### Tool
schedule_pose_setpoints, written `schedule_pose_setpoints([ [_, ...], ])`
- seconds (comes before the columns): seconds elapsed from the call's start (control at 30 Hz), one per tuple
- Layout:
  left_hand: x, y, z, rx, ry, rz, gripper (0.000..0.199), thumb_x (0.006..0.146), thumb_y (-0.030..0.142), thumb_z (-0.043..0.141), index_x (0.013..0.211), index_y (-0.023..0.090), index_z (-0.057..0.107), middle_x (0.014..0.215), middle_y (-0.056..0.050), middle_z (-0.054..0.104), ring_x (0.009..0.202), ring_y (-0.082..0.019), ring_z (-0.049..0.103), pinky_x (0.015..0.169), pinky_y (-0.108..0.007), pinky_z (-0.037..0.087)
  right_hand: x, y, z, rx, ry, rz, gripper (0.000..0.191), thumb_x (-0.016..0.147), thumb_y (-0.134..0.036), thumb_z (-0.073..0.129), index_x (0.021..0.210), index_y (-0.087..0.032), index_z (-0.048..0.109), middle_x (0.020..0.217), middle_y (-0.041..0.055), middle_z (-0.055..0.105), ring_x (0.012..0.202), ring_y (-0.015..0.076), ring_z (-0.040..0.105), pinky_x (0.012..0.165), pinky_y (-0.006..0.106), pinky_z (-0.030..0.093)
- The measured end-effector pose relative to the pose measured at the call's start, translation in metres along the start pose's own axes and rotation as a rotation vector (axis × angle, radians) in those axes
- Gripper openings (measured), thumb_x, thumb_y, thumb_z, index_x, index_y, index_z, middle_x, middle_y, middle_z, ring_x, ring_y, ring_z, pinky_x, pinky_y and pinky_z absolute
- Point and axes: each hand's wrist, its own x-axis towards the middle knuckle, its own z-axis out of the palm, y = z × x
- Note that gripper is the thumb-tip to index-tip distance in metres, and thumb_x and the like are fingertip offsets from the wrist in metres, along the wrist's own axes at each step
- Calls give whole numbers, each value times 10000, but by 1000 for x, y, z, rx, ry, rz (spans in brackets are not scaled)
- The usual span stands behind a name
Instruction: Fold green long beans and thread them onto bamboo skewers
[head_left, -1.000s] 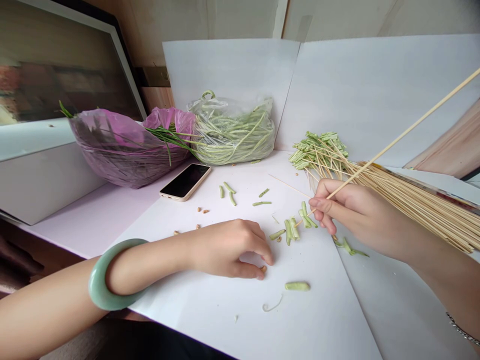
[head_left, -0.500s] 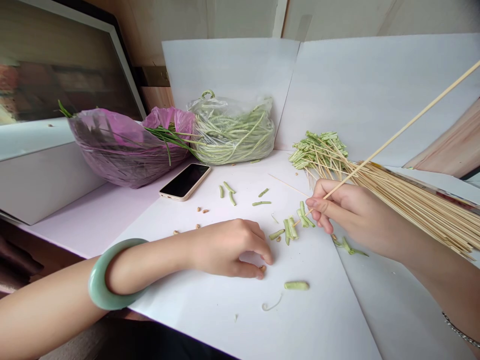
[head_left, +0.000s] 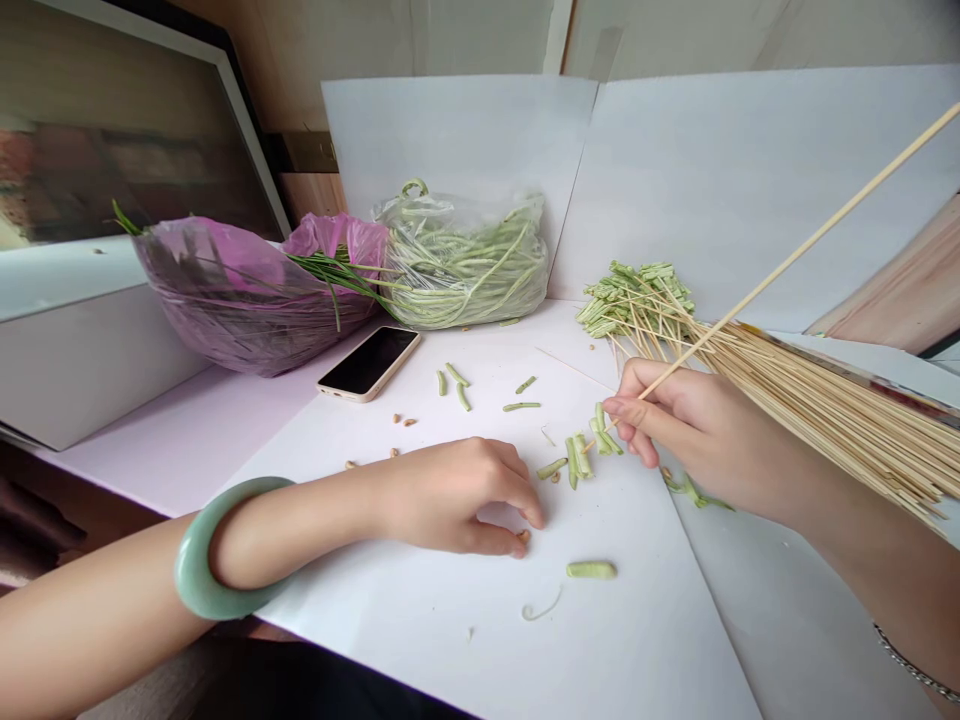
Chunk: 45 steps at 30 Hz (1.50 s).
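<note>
Slanting from the upper right down to the table (head_left: 637,640), a bamboo skewer (head_left: 795,254) is pinched between the thumb and fingers of the right hand (head_left: 697,430). The lower end of the skewer is set among cut long-bean segments (head_left: 583,460), which appear to be threaded on it near the tip. The left hand (head_left: 465,495) is rested on the table, fingers curled and thumb parted slightly from the index finger; no object is seen within it. A brown seed (head_left: 523,537) lies at its thumb tip; whether it is touched cannot be told. A loose bean segment (head_left: 591,569) is located nearer the table's front edge.

The skewer should be treated as light, slender and fairly stiff; some bowing may be expected if it is loaded from the far end. It is best gripped close behind the segments, as shown, with fingers kept clear of the point. The loose segment is likely light, firm and slightly smooth, and may roll or split lengthwise if pierced off centre. It is best taken by its sides between thumb and index finger, under light pressure. Bundled skewers (head_left: 840,420) are laid beyond the right hand and may be disturbed by the forearm.
</note>
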Motion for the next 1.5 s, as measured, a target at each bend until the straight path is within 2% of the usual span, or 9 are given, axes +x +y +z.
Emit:
schedule_pose_setpoints([
  [0.37, 0, -1, 1, 2, -6, 10, 144, 800, 131, 682, 932, 78, 700, 875, -108, 701, 858, -192, 592, 790, -280, 479, -1, -4, 1, -72, 25, -4, 338, 909, -415, 430, 622, -239, 452, 553, -1, 541, 550, 185, 539, 577, 328, 380],
  [0.6, 1, -1, 0, 4, -3, 4, 141, 796, 135, 686, 933, 105, 697, 877, -98, 702, 864, -192, 598, 796, -281, 482, 0, -5, 3, -62, 18, -8, 339, 905, -407, 427, 608, -243, 436, 557, 10, 551, 569, 203, 556, 583, 342, 388],
  [0.9, 1, 0, 0, 8, -5, -4, 132, 801, 139, 680, 931, 116, 696, 885, -96, 702, 869, -193, 597, 795, -284, 483, 0, -6, 3, -62, -29, 39, 343, 919, -435, 424, 637, -240, 427, 547, -20, 542, 466, 144, 448, 455, 288, 330],
  [1.5, 0, 0, 0, -4, 3, -18, 143, 815, 155, 661, 954, 153, 696, 876, -81, 705, 867, -195, 603, 782, -292, 488, 1, -11, 5, -91, -31, 28, 319, 900, -402, 444, 632, -232, 416, 514, -33, 536, 454, 127, 450, 447, 257, 317],
])
